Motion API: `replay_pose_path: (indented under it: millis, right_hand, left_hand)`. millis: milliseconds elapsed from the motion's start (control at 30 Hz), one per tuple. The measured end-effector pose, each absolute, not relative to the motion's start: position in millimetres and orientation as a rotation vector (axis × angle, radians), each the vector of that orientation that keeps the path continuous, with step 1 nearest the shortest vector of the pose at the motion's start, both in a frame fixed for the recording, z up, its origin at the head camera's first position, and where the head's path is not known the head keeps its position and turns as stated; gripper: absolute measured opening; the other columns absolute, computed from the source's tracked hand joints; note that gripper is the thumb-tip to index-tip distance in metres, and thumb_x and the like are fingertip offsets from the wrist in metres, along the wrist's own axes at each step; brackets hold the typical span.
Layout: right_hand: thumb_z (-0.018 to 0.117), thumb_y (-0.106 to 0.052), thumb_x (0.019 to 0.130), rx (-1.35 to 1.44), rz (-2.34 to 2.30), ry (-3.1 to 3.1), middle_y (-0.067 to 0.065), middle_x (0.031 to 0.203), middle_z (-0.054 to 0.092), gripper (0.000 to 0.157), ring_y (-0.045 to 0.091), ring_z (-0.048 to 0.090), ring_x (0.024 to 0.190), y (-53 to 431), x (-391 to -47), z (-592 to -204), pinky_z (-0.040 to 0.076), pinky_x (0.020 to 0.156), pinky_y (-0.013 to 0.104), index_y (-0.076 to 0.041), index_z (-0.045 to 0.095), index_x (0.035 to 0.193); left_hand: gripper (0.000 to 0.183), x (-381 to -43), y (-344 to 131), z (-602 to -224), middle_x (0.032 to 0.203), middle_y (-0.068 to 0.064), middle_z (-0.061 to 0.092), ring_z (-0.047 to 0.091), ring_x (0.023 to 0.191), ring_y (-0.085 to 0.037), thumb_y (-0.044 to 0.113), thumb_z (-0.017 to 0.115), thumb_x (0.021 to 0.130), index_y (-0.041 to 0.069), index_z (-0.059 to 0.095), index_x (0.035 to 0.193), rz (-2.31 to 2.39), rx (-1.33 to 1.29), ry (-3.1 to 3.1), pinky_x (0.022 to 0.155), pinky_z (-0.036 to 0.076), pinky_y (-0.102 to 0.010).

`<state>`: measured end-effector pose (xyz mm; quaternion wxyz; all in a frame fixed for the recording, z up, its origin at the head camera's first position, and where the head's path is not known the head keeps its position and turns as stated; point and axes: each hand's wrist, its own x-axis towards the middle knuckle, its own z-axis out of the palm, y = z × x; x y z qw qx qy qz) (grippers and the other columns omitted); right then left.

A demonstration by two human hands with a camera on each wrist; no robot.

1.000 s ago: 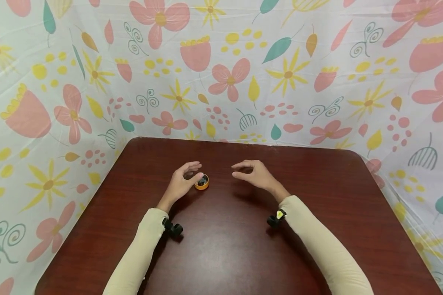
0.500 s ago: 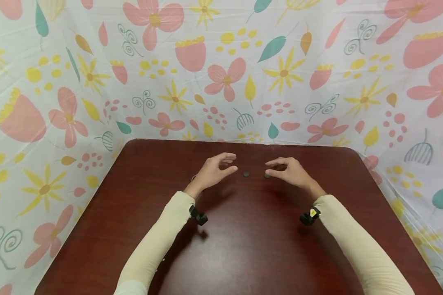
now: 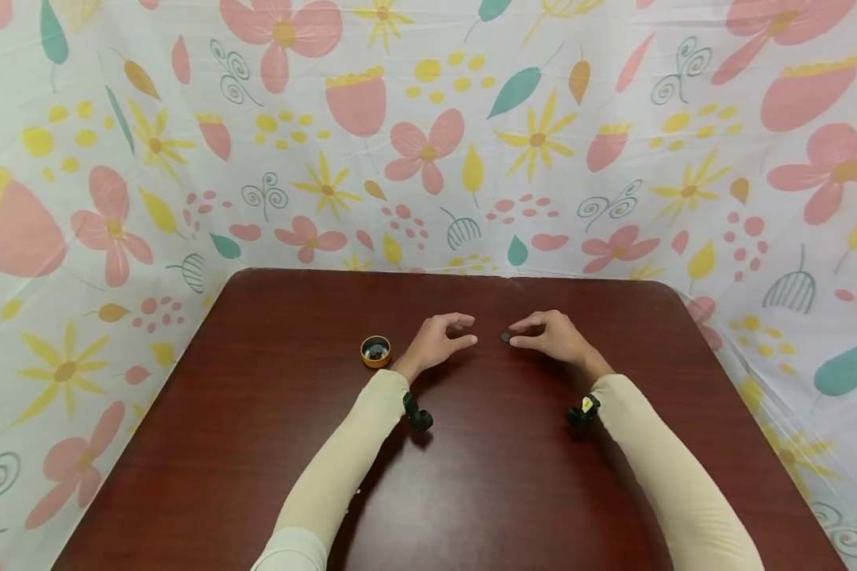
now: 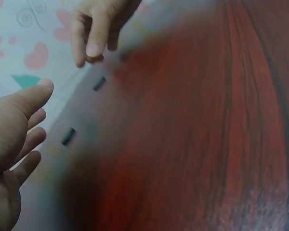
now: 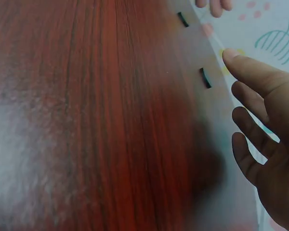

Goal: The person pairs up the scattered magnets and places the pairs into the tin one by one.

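Observation:
My left hand [image 3: 439,341] hovers around mid-table with thumb and fingers spread, holding nothing. Facing it from the right is my right hand [image 3: 553,337], its thumb and fingertips apart. A small dark disc [image 3: 505,338] lies just off the right hand's fingertips. Both wrist views show two such pieces on the table between the hands: one dark piece [image 4: 68,136] closer to my left hand [image 4: 12,130], another dark piece [image 5: 205,78] closer to my right hand [image 5: 269,115]. In the head view the left piece seems hidden behind the left hand.
Left of my left wrist stands a small round orange-rimmed container [image 3: 375,351], dark inside with something shiny in it. The brown wooden table [image 3: 471,492] ends at the back against a flower-patterned cloth [image 3: 428,198]. Each wrist wears a black camera [image 3: 417,414].
My left hand has moved right, away from the round container, which is now uncovered. My right hand moved right, then slightly back left. The dark discs came into view between the hands.

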<state>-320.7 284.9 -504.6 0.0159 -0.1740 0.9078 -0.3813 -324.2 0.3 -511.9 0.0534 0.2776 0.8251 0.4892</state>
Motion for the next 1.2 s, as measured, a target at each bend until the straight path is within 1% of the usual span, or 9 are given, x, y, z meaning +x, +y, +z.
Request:
replay_pose_path:
  millis: [67,200,300,567,667,767,933,1033,1200]
  right_hand:
    - [0.078,-0.039,0.079,-0.526,-1.176,2.828,-0.005,0.104,0.070,0.032,0.018,0.060,0.102,284,-324,-509,0.049,0.084,0.042,-0.022,0.076,0.105]
    - [0.078,-0.040,0.079,-0.487,-1.154,2.845,-0.006,0.100,0.069,0.029,0.015,0.061,0.096,282,-328,-517,0.050,0.079,0.037,-0.024,0.076,0.103]
    - [0.078,-0.040,0.079,-0.459,-1.140,2.862,-0.007,0.098,0.069,0.027,0.014,0.061,0.094,280,-330,-520,0.050,0.077,0.035,-0.025,0.077,0.101]
    - [0.078,-0.035,0.080,-0.423,-1.102,2.875,-0.003,0.101,0.068,0.024,0.018,0.060,0.095,273,-324,-520,0.050,0.079,0.039,-0.022,0.077,0.101]
    - [0.077,-0.035,0.081,-0.446,-1.083,2.882,-0.001,0.101,0.068,0.025,0.019,0.059,0.091,272,-323,-520,0.049,0.075,0.038,-0.020,0.077,0.102]
    - [0.077,-0.034,0.081,-0.433,-1.082,2.885,-0.002,0.098,0.068,0.023,0.017,0.058,0.086,272,-323,-519,0.048,0.070,0.035,-0.021,0.077,0.100]
    - [0.077,-0.035,0.081,-0.412,-1.074,2.897,-0.003,0.096,0.068,0.022,0.016,0.056,0.080,274,-323,-520,0.047,0.066,0.033,-0.021,0.077,0.098]
    - [0.077,-0.035,0.081,-0.407,-1.083,2.892,-0.003,0.096,0.068,0.021,0.017,0.057,0.080,274,-323,-519,0.047,0.066,0.034,-0.021,0.077,0.098]
    - [0.077,-0.036,0.081,-0.398,-1.058,2.886,-0.006,0.097,0.070,0.018,0.015,0.061,0.088,271,-322,-517,0.049,0.072,0.033,-0.025,0.078,0.096]
  left_hand:
    - [0.045,-326,-2,-518,0.128,-0.003,0.061,0.056,0.113,-0.019,0.030,0.067,0.091,0.010,0.059,0.131,1.477,0.839,2.514,0.094,0.046,-0.039]
    - [0.042,-329,-6,-528,0.125,-0.004,0.062,0.055,0.111,-0.020,0.025,0.067,0.091,0.008,0.060,0.129,1.463,0.854,2.535,0.093,0.046,-0.037]
    - [0.039,-330,-9,-531,0.124,-0.003,0.062,0.055,0.110,-0.021,0.023,0.068,0.091,0.008,0.062,0.127,1.451,0.880,2.566,0.092,0.046,-0.037]
    - [0.033,-331,-10,-535,0.121,0.000,0.061,0.055,0.106,-0.018,0.024,0.067,0.092,0.013,0.067,0.122,1.360,0.826,2.660,0.089,0.047,-0.036]
    - [0.031,-331,-8,-535,0.119,-0.001,0.061,0.056,0.105,-0.018,0.024,0.066,0.092,0.013,0.067,0.121,1.344,0.808,2.683,0.089,0.047,-0.036]
    - [0.031,-330,-7,-534,0.119,-0.001,0.061,0.056,0.104,-0.018,0.023,0.066,0.092,0.013,0.068,0.121,1.323,0.802,2.704,0.090,0.046,-0.038]
    - [0.027,-331,-3,-535,0.116,0.000,0.060,0.054,0.105,-0.019,0.024,0.066,0.092,0.014,0.070,0.117,1.295,0.777,2.742,0.090,0.045,-0.038]
    - [0.026,-332,0,-537,0.116,0.002,0.059,0.051,0.107,-0.018,0.026,0.066,0.092,0.016,0.071,0.115,1.267,0.752,2.767,0.091,0.045,-0.037]
    - [0.023,-332,5,-536,0.111,0.004,0.060,0.051,0.104,-0.016,0.029,0.068,0.090,0.020,0.073,0.111,1.256,0.730,2.765,0.089,0.046,-0.036]
